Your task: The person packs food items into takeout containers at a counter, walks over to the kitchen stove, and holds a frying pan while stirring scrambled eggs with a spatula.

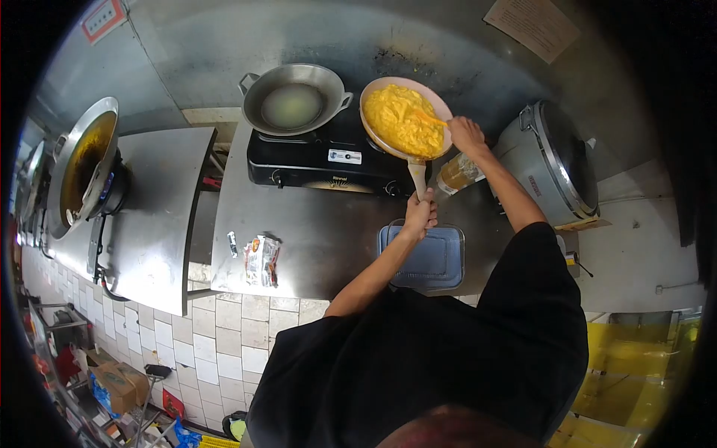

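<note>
My left hand (421, 214) is wrapped around the pale handle of a frying pan (442, 107), which is over the right side of a black gas stove (299, 158). Soft yellow scrambled eggs (399, 112) fill much of the pan. At the pan's right rim, my right hand (467, 136) is closed on an orange spatula (431, 119) whose far end lies in the eggs. A wok (252, 104) with cloudy liquid sits over the stove's left side. Below my left hand is a blue-looking rectangular container (423, 256). A clear container with brownish contents (457, 175) stands beside the pan.
A packet of food (262, 260) lies on the steel counter (321, 239), left of the container. To the right stands a large grey lidded pot (534, 160). Another wok (71, 164) is on a burner at the far left. Boxes (123, 387) and clutter occupy the lower left.
</note>
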Demonstrator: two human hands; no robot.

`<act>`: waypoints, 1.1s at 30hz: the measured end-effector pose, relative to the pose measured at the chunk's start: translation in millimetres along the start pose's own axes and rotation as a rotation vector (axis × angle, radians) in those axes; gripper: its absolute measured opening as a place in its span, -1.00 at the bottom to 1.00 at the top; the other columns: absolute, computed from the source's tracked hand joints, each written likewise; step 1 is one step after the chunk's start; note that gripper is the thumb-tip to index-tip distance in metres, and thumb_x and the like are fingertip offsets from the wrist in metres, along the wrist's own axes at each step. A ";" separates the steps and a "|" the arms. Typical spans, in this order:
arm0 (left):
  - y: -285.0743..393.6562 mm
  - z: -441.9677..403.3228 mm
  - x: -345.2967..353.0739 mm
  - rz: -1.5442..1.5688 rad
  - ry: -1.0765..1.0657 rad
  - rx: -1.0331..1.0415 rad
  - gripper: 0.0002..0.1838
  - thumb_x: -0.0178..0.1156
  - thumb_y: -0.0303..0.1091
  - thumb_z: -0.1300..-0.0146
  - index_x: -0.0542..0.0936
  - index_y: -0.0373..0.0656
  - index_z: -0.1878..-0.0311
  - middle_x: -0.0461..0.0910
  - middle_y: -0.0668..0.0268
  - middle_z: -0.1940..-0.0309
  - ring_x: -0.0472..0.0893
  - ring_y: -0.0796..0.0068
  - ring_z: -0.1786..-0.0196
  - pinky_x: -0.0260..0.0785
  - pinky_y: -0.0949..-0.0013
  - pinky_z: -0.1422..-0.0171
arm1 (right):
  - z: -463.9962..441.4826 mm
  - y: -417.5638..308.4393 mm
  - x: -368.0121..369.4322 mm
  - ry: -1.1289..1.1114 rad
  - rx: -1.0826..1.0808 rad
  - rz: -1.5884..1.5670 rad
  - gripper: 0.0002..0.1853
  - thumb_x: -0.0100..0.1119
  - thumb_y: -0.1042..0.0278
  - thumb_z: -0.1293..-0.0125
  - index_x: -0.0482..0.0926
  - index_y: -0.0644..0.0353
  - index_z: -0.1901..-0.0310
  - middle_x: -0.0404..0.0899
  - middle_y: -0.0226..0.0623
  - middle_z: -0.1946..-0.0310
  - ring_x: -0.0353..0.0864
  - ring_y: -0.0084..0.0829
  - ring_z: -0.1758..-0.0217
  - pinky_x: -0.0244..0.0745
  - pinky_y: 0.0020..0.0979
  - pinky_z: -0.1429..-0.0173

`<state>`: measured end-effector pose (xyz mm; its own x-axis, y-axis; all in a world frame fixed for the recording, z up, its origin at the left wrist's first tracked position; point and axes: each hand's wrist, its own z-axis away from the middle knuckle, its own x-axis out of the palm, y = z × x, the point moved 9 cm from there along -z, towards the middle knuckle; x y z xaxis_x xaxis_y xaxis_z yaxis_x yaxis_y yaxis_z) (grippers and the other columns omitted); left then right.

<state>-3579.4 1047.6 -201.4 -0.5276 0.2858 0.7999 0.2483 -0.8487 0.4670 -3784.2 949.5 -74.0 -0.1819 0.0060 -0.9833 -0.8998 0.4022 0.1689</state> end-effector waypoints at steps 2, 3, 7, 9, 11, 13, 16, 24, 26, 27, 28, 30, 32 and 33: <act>-1.3 0.7 -1.1 0.006 0.018 -0.017 -0.77 0.12 -0.16 -0.47 0.30 0.00 0.22 0.22 0.53 0.57 0.13 0.76 0.65 -0.02 0.55 0.66 | 1.7 -0.2 13.6 -0.075 -0.022 -0.027 -0.77 0.10 0.35 -0.32 0.70 0.14 0.07 0.66 0.03 0.10 0.65 0.08 0.02 0.55 -0.03 -0.05; -0.2 -0.1 -1.5 0.005 0.019 -0.010 -0.76 0.12 -0.16 -0.47 0.30 0.00 0.21 0.22 0.53 0.57 0.13 0.76 0.65 -0.02 0.55 0.66 | 11.4 -9.3 0.3 -0.109 -0.062 -0.061 -0.77 0.13 0.33 -0.32 0.71 0.10 0.07 0.67 0.01 0.10 0.66 0.07 0.04 0.55 -0.03 -0.04; -5.3 -3.1 -3.3 0.006 0.003 -0.015 -0.79 0.09 -0.16 -0.49 0.31 -0.02 0.14 0.24 0.50 0.56 0.15 0.74 0.66 0.00 0.55 0.66 | 17.0 -0.3 -57.5 -0.229 -0.111 -0.104 -0.78 0.21 0.26 -0.30 0.73 -0.05 0.05 0.69 -0.11 0.11 0.68 -0.02 0.06 0.54 -0.05 -0.02; -5.1 -4.1 -5.4 0.001 0.012 -0.015 -0.79 0.07 -0.16 -0.50 0.32 -0.03 0.10 0.26 0.49 0.56 0.15 0.74 0.66 0.02 0.55 0.67 | 12.6 6.0 -93.9 -0.172 -0.132 -0.129 -0.77 0.26 0.20 -0.28 0.75 -0.09 0.06 0.72 -0.20 0.18 0.68 -0.10 0.05 0.54 -0.12 -0.02; -3.4 -2.9 -4.6 -0.031 0.033 -0.016 -0.79 0.07 -0.16 -0.51 0.31 -0.03 0.10 0.26 0.49 0.56 0.15 0.74 0.66 0.02 0.54 0.67 | 5.2 6.9 -111.4 -0.126 -0.226 -0.139 -0.76 0.34 0.19 -0.19 0.76 -0.08 0.10 0.73 -0.21 0.25 0.68 -0.14 0.05 0.54 -0.18 -0.02; -5.7 -6.0 -5.7 -0.018 0.025 -0.004 -0.79 0.07 -0.16 -0.51 0.31 -0.03 0.11 0.25 0.49 0.56 0.15 0.74 0.66 0.03 0.54 0.68 | 4.5 -4.9 -118.4 -0.234 -0.349 -0.098 -0.76 0.36 0.23 -0.15 0.77 -0.04 0.12 0.73 -0.22 0.25 0.68 -0.14 0.06 0.54 -0.17 -0.01; -5.3 -5.3 -6.2 -0.007 -0.006 -0.001 -0.78 0.10 -0.15 -0.49 0.31 -0.02 0.16 0.24 0.50 0.57 0.16 0.74 0.65 0.02 0.55 0.68 | 2.5 -33.7 -107.1 -0.403 -0.465 0.088 -0.77 0.36 0.28 -0.11 0.77 0.03 0.16 0.72 -0.24 0.23 0.68 -0.14 0.08 0.53 -0.15 0.02; -4.2 -4.4 -2.8 -0.004 0.002 -0.003 -0.79 0.07 -0.16 -0.51 0.31 -0.02 0.13 0.23 0.52 0.57 0.14 0.75 0.65 0.02 0.57 0.68 | -23.7 -35.9 -53.7 -0.040 -0.339 0.071 -0.77 0.28 0.34 -0.21 0.72 0.02 0.08 0.70 -0.18 0.19 0.68 -0.04 0.07 0.57 -0.09 0.04; -3.7 -3.7 -3.1 -0.008 0.013 -0.007 -0.80 0.07 -0.16 -0.51 0.31 -0.02 0.13 0.23 0.52 0.57 0.14 0.75 0.66 0.02 0.56 0.67 | -23.0 -24.9 -55.7 -0.032 -0.320 0.049 -0.77 0.16 0.32 -0.31 0.69 0.07 0.04 0.67 -0.13 0.14 0.67 -0.04 0.04 0.55 -0.06 0.01; -3.3 -3.1 -3.5 -0.014 0.019 -0.013 -0.80 0.07 -0.16 -0.51 0.31 -0.02 0.13 0.23 0.52 0.56 0.14 0.75 0.66 0.02 0.56 0.67 | -24.2 -14.1 -53.1 -0.011 -0.262 0.029 -0.77 0.14 0.32 -0.32 0.69 0.09 0.05 0.67 -0.11 0.14 0.67 -0.04 0.03 0.54 -0.05 0.00; -2.3 -2.5 -3.5 -0.016 0.023 -0.007 -0.79 0.09 -0.16 -0.49 0.31 -0.01 0.15 0.23 0.52 0.56 0.14 0.75 0.65 0.01 0.56 0.66 | -25.3 -5.6 -48.6 0.010 -0.204 0.008 -0.77 0.13 0.31 -0.34 0.70 0.12 0.06 0.67 -0.09 0.14 0.67 -0.03 0.02 0.54 -0.04 0.00; -0.4 0.5 -2.4 -0.022 0.030 0.002 -0.77 0.13 -0.15 -0.47 0.32 0.00 0.20 0.23 0.53 0.56 0.15 0.75 0.63 0.00 0.57 0.64 | -21.8 3.2 -39.0 0.020 -0.099 0.025 -0.76 0.09 0.31 -0.35 0.69 0.15 0.07 0.68 -0.06 0.14 0.66 -0.03 0.00 0.53 -0.02 -0.03; -2.8 -2.7 -3.4 -0.026 0.009 -0.008 -0.79 0.09 -0.15 -0.49 0.31 -0.02 0.15 0.23 0.51 0.55 0.15 0.75 0.63 0.02 0.55 0.65 | -18.8 11.0 -23.0 0.013 -0.001 0.034 -0.77 0.09 0.31 -0.36 0.70 0.14 0.08 0.67 -0.03 0.14 0.66 0.01 -0.01 0.54 -0.01 -0.03; -2.9 -3.2 -2.9 -0.028 -0.001 -0.013 -0.79 0.07 -0.15 -0.51 0.31 -0.02 0.12 0.23 0.51 0.55 0.15 0.75 0.64 0.02 0.54 0.65 | -16.5 11.5 -8.4 -0.003 0.045 0.032 -0.79 0.11 0.31 -0.36 0.70 0.11 0.10 0.67 -0.01 0.13 0.66 0.04 0.00 0.54 0.01 -0.02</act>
<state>-3581.1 1047.8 -206.3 -0.5338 0.3095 0.7870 0.2232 -0.8461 0.4841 -3799.5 939.0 -62.6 -0.2094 0.0223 -0.9776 -0.8749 0.4423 0.1975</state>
